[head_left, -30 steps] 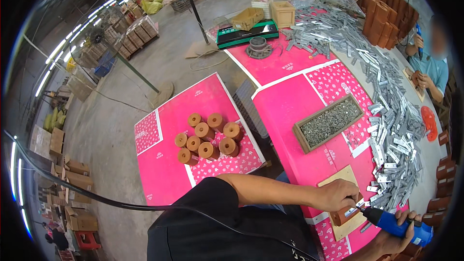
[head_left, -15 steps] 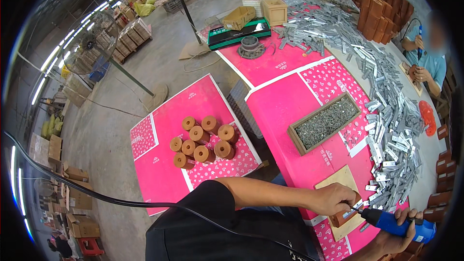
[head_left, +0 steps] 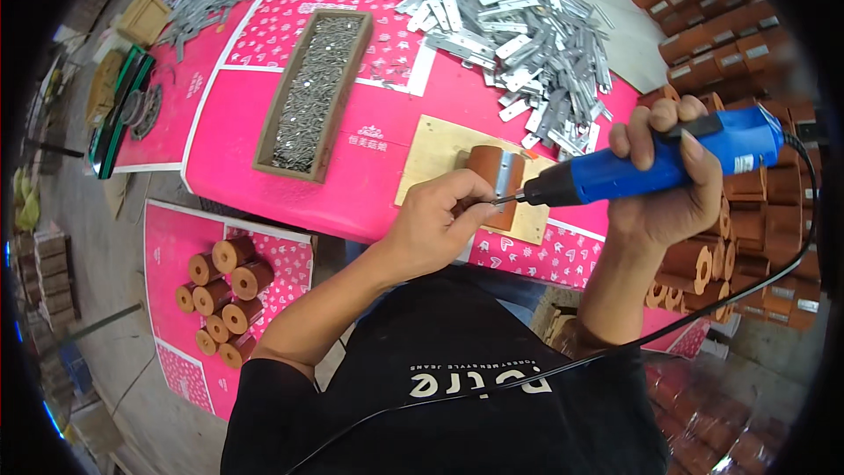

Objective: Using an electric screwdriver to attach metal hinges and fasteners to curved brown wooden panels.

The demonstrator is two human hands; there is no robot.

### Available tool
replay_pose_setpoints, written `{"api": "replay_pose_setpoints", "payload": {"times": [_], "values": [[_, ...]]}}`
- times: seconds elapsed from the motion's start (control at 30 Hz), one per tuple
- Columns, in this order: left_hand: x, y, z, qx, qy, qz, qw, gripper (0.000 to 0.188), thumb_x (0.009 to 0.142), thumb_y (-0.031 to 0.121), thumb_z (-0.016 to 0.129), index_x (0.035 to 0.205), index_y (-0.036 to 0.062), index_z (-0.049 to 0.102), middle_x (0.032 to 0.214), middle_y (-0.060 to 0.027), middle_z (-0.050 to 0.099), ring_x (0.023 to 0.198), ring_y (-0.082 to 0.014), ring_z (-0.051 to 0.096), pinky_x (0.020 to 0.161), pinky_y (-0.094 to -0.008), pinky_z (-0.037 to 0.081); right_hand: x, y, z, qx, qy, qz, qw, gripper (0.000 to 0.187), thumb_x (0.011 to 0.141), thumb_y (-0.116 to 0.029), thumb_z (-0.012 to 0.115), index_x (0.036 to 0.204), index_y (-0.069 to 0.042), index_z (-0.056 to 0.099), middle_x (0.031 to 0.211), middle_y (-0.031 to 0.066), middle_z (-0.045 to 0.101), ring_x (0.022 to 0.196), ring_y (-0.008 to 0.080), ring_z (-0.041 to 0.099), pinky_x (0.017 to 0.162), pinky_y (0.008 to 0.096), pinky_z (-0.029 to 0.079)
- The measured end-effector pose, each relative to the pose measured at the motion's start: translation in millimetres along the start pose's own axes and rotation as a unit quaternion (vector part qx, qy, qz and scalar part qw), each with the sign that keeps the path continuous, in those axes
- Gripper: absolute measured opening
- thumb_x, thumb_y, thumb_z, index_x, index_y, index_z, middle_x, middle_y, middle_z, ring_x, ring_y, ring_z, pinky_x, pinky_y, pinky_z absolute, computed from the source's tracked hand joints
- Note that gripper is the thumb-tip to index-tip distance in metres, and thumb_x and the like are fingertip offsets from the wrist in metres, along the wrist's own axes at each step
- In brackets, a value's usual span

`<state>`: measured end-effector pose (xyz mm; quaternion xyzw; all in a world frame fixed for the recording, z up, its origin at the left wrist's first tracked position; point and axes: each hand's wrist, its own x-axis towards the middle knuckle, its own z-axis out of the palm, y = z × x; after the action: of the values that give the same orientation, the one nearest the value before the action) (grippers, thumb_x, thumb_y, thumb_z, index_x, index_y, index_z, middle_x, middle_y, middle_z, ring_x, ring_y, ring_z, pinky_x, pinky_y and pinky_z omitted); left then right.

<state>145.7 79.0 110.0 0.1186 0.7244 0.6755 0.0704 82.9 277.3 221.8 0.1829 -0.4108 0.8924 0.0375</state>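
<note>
My right hand is wrapped round a blue electric screwdriver with a black nose, its bit pointing left. At the bit's tip, the thumb and forefinger of my left hand are pinched together; what they hold is too small to make out. Just beyond those fingers, a brown rounded block with a silver metal plate along its top rests on a pale wooden board. My left hand and the screwdriver partly cover the block.
A wooden box of small screws lies on the pink table. Beyond the board spreads a heap of metal plates. Brown cylinders stand on a lower pink table at left; more brown blocks are stacked at right. A black cord trails from the screwdriver.
The view has swung to the right and down over the board. My left hand has gone from resting on the block to pinching at the bit's tip. My right hand keeps the screwdriver.
</note>
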Motion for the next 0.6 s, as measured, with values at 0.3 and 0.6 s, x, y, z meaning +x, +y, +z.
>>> {"api": "replay_pose_setpoints", "payload": {"times": [0.3,0.6], "values": [[27.8,-19.8,27.5,0.130,0.093,0.146,0.976,0.016,0.076,0.005,0.072,0.090,0.0037,0.064,0.094,-0.0071,0.066,0.097,-0.0218,0.056,0.081,-0.0337,0.045,1.5,8.9,12.6,-0.098,-0.004,-0.046,0.994,0.027,0.076,0.002,0.054,0.102,0.001,0.050,0.085,0.0206,0.063,0.057,0.0213,0.057,0.057,0.0332,0.050],[39.9,-43.0,34.0,0.181,0.114,0.169,0.962,0.036,0.068,0.016,0.080,0.098,0.0054,0.064,0.129,-0.0193,0.051,0.120,-0.0349,0.043,0.100,-0.0463,0.033,5.1,26.9,8.1,-0.264,-0.039,-0.067,0.962,0.035,0.074,0.003,0.054,0.108,0.001,0.047,0.085,0.0218,0.061,0.059,0.0233,0.057,0.062,0.0393,0.052]]}}
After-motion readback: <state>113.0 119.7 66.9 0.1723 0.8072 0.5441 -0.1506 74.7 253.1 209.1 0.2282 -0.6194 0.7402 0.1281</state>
